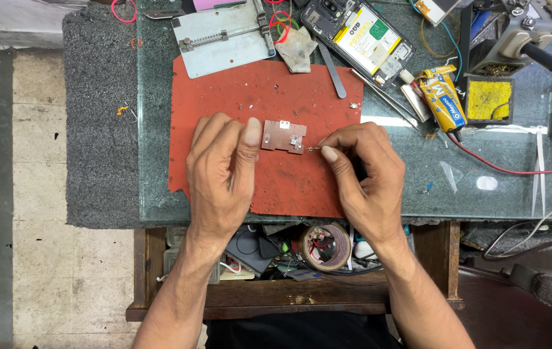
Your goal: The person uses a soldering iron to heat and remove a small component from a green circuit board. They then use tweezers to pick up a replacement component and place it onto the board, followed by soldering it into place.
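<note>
A small brown circuit board (283, 136) lies on a red mat (269, 97) on the glass-topped bench. My left hand (221, 171) rests on the mat just left of the board, thumb tip touching the board's left edge, fingers curled, holding nothing I can make out. My right hand (363, 171) is to the right of the board, thumb and forefinger pinched on a tiny metal part (314, 148) whose tip points at the board's right edge.
Behind the mat lie a metal board holder (224, 42), a crumpled cloth (296, 48), tweezers (332, 70) and an opened phone (363, 39). A glue tube (442, 97), yellow sponge tray (489, 99), red wire and soldering stand lie right. An open drawer holds a tape roll (325, 247).
</note>
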